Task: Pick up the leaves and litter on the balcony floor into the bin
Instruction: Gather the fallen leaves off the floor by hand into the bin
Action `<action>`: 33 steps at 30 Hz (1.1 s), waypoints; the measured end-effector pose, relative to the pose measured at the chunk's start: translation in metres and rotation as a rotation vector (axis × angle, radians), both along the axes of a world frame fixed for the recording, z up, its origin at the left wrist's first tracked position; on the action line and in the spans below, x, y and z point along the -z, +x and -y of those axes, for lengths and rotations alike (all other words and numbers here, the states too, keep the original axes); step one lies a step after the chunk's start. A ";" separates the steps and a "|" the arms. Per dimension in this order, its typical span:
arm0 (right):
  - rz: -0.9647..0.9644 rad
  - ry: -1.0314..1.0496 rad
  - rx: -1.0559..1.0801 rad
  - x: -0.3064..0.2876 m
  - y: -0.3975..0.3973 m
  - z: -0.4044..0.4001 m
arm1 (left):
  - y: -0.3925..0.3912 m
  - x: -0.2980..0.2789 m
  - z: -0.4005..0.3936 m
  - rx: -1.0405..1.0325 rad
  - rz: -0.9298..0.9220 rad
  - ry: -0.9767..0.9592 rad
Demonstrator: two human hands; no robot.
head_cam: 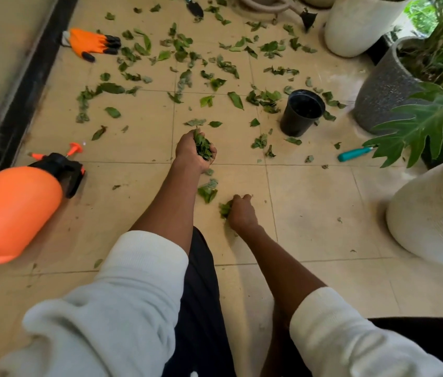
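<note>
Green leaves [182, 53] lie scattered over the beige tiled floor, thickest in the far half. My left hand [192, 152] grips a bunch of gathered leaves [202, 146] above the floor. Nearer to me, my right hand [242, 212] is down on the tiles, its fingers curled round a small clump of leaves [225, 209]. A few more leaves [207, 190] lie between the two hands. A small black plastic pot [300, 112] stands upright to the right, beyond both hands.
An orange spray bottle [15, 210] lies at the left; an orange glove [92, 44] lies far left. White pots [429, 219] [356, 25] and a grey planter [383, 91] line the right side. A teal-handled tool [353, 154] and a trowel [194, 6] lie on the floor.
</note>
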State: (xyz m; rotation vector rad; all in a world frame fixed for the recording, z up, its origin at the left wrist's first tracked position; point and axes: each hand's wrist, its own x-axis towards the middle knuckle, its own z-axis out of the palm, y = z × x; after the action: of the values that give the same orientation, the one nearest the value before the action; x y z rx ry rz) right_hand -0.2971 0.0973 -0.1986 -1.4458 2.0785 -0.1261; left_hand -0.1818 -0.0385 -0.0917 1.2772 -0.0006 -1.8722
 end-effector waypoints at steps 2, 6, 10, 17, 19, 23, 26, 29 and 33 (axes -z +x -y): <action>-0.023 -0.096 0.007 0.009 0.004 -0.010 | 0.012 -0.001 0.002 -0.029 -0.002 0.003; 0.073 -0.161 0.088 0.002 0.008 -0.002 | 0.035 -0.004 0.002 -0.080 -0.003 -0.004; 0.189 -0.174 0.142 -0.014 0.026 0.045 | 0.051 -0.009 0.003 -0.124 -0.024 -0.013; -0.011 -0.128 -0.365 -0.005 0.048 0.047 | 0.065 -0.013 0.000 -0.139 -0.024 -0.034; -0.038 -0.208 -0.410 0.001 0.052 0.029 | 0.069 -0.012 0.001 -0.146 -0.016 -0.037; -0.117 -0.319 -0.612 0.012 0.047 0.012 | 0.072 -0.011 0.001 -0.145 -0.025 -0.042; -0.018 -0.267 -0.530 0.002 0.047 0.021 | 0.074 -0.011 0.001 -0.161 -0.034 -0.048; 0.111 -0.158 -0.277 -0.015 0.043 0.048 | 0.074 -0.009 0.002 -0.155 -0.021 -0.045; 0.043 -0.098 -0.249 -0.024 0.037 0.090 | 0.074 -0.007 0.003 -0.186 -0.040 -0.030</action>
State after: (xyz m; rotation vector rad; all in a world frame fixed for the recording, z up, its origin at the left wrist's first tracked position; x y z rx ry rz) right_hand -0.2602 0.0078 -0.1748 -1.7326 1.8632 -0.1590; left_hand -0.1077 -0.0415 -0.0845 1.1775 0.1074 -1.7321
